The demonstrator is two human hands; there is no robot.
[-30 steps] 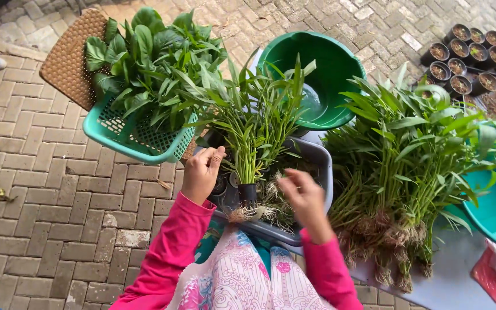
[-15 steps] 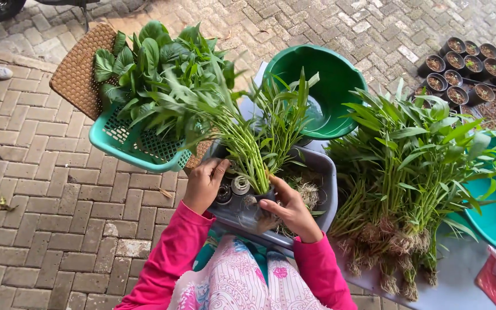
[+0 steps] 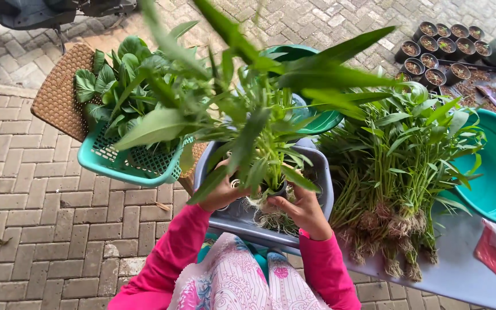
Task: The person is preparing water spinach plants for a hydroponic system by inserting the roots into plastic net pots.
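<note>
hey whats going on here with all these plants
A person in pink sleeves holds a bunch of leafy green plants with both hands, left hand and right hand gripping near the roots, over a grey tub. A pile of the same rooted plants lies to the right. A teal basket of broad leaves sits to the left, and small black pots stand at the back.

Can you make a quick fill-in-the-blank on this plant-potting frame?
1. Both hands, left hand and right hand, hold a leafy plant over a ____ tub.
2. The mesh basket of leaves is ____.
3. The loose bunch of rooted plants lies to the person's ____.

Missing: grey; teal; right
</note>
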